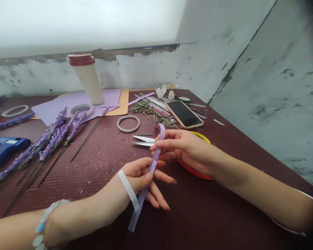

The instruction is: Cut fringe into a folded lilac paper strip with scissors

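A narrow purple paper strip [151,167] runs slantwise between both hands. My left hand [143,180] pinches its lower part between thumb and fingers, the other fingers stretched out behind. A short white strip of tape [128,190] lies across the base of my left thumb, its lower end on the purple strip. Higher up, my right hand [176,146] pinches the purple strip near its curled top end. Scissors [144,141] with white-looking open blades lie on the table behind my right hand, which hides part of their red and yellow handles.
Purple flower stems [54,133] and a blue glue gun [11,146] lie left. A lidded cup [90,81] stands on purple paper [50,107]. Tape roll [128,124], green clippings [151,110], phone [185,114] and small white bottles [160,92] lie farther back on the table [99,173].
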### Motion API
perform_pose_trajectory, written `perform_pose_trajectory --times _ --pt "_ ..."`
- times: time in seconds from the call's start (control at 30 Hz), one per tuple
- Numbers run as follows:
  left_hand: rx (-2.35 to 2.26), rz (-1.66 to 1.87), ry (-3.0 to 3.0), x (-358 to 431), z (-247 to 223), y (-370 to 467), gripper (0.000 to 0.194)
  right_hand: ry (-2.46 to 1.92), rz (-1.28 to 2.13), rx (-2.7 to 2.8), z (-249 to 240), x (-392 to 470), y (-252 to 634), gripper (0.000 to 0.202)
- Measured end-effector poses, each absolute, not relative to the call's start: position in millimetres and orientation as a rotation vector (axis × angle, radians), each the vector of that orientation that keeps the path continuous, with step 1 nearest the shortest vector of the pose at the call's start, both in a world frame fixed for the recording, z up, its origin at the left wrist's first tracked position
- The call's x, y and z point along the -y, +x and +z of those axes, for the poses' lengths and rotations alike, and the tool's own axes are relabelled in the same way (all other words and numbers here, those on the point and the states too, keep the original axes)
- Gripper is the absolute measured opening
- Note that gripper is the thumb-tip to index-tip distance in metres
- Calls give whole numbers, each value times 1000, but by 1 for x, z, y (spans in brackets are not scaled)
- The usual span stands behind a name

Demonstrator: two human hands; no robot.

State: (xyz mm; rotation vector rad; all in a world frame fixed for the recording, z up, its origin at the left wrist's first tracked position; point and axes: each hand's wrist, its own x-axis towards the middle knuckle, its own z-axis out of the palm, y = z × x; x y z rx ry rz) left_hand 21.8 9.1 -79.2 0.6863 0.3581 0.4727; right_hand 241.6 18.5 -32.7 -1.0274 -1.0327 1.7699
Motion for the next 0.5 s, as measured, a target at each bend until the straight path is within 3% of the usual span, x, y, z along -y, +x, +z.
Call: perform_pose_trajectory --times 0.5 --pt "-313 510 658 -4 -82 26 39 -1022 1750 989 -30 -16 239 27"
